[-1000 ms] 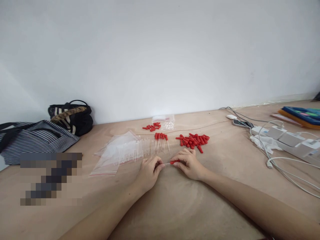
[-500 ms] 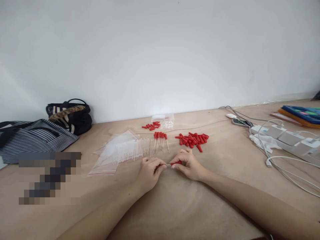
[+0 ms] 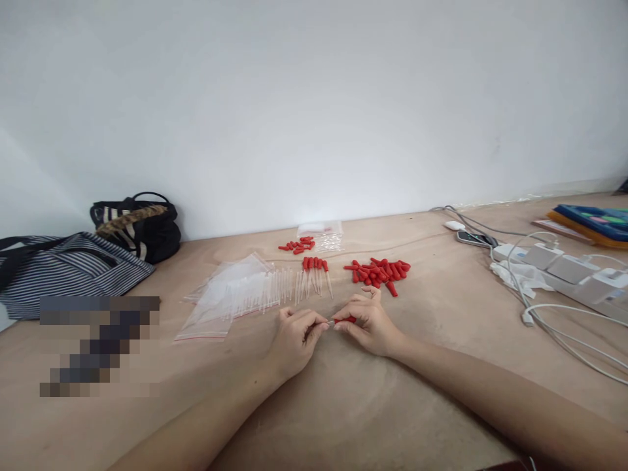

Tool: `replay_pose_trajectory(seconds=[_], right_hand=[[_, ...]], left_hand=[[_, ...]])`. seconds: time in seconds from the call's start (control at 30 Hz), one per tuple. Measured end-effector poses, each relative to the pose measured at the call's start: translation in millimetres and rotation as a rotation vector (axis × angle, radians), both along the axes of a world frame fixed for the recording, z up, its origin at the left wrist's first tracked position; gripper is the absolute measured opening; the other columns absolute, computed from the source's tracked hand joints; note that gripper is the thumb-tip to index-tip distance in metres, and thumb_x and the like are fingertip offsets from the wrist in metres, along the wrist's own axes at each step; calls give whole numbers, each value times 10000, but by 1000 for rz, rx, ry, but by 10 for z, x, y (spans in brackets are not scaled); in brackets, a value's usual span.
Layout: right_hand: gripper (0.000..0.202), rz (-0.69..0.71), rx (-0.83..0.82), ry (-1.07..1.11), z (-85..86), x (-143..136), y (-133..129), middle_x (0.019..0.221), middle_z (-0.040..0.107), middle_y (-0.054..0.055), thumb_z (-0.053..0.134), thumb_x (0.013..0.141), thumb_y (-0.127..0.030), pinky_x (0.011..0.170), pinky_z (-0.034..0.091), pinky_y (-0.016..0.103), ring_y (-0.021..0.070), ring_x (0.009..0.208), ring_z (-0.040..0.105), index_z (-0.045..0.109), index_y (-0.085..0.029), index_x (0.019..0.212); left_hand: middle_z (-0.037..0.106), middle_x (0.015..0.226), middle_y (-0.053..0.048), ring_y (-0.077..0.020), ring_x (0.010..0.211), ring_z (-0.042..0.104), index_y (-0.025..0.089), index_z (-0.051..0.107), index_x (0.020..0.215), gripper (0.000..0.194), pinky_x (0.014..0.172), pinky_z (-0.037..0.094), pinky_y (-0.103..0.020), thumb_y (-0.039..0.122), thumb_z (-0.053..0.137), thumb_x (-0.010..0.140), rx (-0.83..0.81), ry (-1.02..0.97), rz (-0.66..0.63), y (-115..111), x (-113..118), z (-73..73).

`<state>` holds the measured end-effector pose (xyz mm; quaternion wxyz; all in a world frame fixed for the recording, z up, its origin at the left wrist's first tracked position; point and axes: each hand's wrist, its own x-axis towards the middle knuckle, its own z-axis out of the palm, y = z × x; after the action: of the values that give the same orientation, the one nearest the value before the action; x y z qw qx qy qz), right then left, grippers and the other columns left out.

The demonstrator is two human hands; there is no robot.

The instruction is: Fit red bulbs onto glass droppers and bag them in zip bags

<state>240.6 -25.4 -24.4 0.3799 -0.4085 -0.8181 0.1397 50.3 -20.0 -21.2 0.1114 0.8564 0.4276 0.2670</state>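
Shift since the earlier frame: left grip and right grip are closer together, with less of the thin clear tube showing between them; one finger of the right grip is now raised toward the pile of red bulbs.
Left grip: thumb and fingers pinched on the thin clear tube.
Right grip: thumb and fingers closed around the red bulb, partly hidden by them.
Tube and bulb: held roughly level between the two grips, above the near part of the surface; whether the tube's end is inside the bulb cannot be told.
Middle of the surface: a row of bulb-topped tubes, red ends away from the person; left of it, loose clear tubes, some lying over the clear plastic bags.
Beyond the row: smaller red bulbs beside a small clear bag and short clear pieces.
Far left: striped bag in front of a black bag.
Right: white chargers, pale cables, crumpled tissue.
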Motion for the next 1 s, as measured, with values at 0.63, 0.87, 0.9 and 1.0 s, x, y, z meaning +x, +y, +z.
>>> replay_pose_trajectory(seconds=[0.63, 0.87, 0.9, 1.0], right_hand=[[76, -41, -24, 37, 2, -16, 6, 734, 677, -31, 593, 755, -327, 933, 153, 451, 148, 754, 574, 632, -262, 753], [163, -43, -86, 54, 17, -48, 36, 706, 655, -16, 575, 763, -391, 937, 167, 457, 146, 742, 565, 616, -236, 732], [169, -38, -96, 47, 19, -38, 44, 720, 655, -16, 580, 758, -402, 939, 166, 456, 149, 758, 565, 612, -237, 752], [226, -54, -90, 13, 19, 30, 73, 773, 657, -6, 609, 728, -428, 937, 177, 452, 167, 811, 562, 606, -250, 867]], left_hand=[[671, 700, 22, -127, 613, 550, 210, 611, 749, 249, 739, 282, -342, 316, 416, 861, -48, -32, 16, 12, 38, 10], [677, 718, 25, -129, 632, 571, 212, 618, 735, 247, 752, 303, -342, 317, 429, 854, -52, -51, 7, 22, 53, 20], [677, 717, 30, -128, 623, 569, 215, 618, 737, 247, 757, 306, -345, 323, 430, 854, -59, -50, 12, 29, 47, 20], [675, 711, 33, -131, 613, 566, 219, 619, 752, 249, 780, 320, -358, 329, 422, 857, -79, -44, 42, 49, 24, 19]])
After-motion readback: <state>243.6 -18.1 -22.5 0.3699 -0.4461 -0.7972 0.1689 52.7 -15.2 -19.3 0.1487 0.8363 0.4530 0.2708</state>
